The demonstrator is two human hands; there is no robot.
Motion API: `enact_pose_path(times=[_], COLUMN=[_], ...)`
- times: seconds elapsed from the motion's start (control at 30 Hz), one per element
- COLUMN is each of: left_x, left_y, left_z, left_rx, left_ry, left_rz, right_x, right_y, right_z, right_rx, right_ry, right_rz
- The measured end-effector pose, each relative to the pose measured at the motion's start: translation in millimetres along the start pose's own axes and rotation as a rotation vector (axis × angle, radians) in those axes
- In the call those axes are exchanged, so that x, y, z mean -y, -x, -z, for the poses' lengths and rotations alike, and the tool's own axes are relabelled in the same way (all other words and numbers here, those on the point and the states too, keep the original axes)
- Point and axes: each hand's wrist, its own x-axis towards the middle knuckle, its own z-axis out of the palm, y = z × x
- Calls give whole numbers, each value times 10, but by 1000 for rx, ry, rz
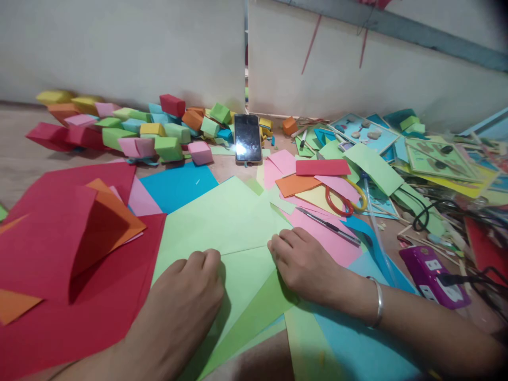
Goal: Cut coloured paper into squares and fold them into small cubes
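A light green sheet of paper [214, 222] lies in front of me, with a straight edge or crease running between my two hands. My left hand [188, 291] is closed at the left end of that line, its fingertips hidden beneath the knuckles. At the other end, my right hand [304, 264] has its fingers curled and pressed together on the green paper. A silver bangle is on the right wrist. Just beyond the right hand, a pen [329, 226] rests on pink paper [339, 251]. Red-and-yellow-handled scissors [344, 203] lie farther back.
Folded paper boxes [137, 148] in many colours line the wall at left. A phone [248, 138] leans upright behind the sheet. Large red paper [43, 238] covers the left side. On the right are a purple power strip [431, 275], black cords [426, 214] and scattered cards.
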Motion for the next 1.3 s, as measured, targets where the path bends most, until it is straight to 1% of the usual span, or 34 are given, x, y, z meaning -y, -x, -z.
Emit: enact_pose_path(times=[0.1,0.23,0.27,0.37,0.4,0.43,0.5,0.57,0.67,0.7,0.77,0.8,0.87,0.93,0.97,1.0,1.03,1.1,1.13,1.2,1.3], left_x=[-42,-60,-52,-11,3,16,36,60,136,174,258,298,362,399,407,410,409,404,403,407,428], left_y=[60,38,27,12,13,14,0,-55,-204,-255,-332,-355,-370,-365,-361,-358,-357,-357,-358,-362,-375], left_z=[13,69,78,85,83,80,66,32,-84,-135,-233,-272,-319,-334,-338,-343,-351,-376,-390,-410,-411], left_rx=[-70,-87,-61,102,138,142,60,-69,-244,-269,-303,-310,-296,-246,-221,-206,-205,-245,-270,-311,-304], left_ry=[-45,-32,-28,-6,13,33,47,38,67,118,273,338,466,579,625,658,675,665,651,635,651], left_rz=[26,57,59,85,91,89,75,86,156,155,140,152,189,231,239,239,227,196,183,173,185], right_x=[14,36,41,50,52,54,58,59,17,-16,-112,-171,-299,-419,-468,-510,-544,-590,-605,-624,-632], right_y=[33,65,72,96,106,116,135,141,116,101,75,68,66,76,80,82,81,73,69,65,69], right_z=[31,43,42,37,37,38,41,49,91,122,215,277,418,548,598,633,652,647,629,583,540], right_rx=[22,31,28,36,42,42,29,18,19,18,12,12,58,249,356,456,532,604,605,567,519], right_ry=[12,12,17,53,67,82,116,144,115,80,25,18,69,112,126,125,125,121,118,105,76], right_rz=[21,34,33,47,57,67,84,104,138,142,92,34,-174,-393,-477,-528,-561,-568,-563,-555,-549])
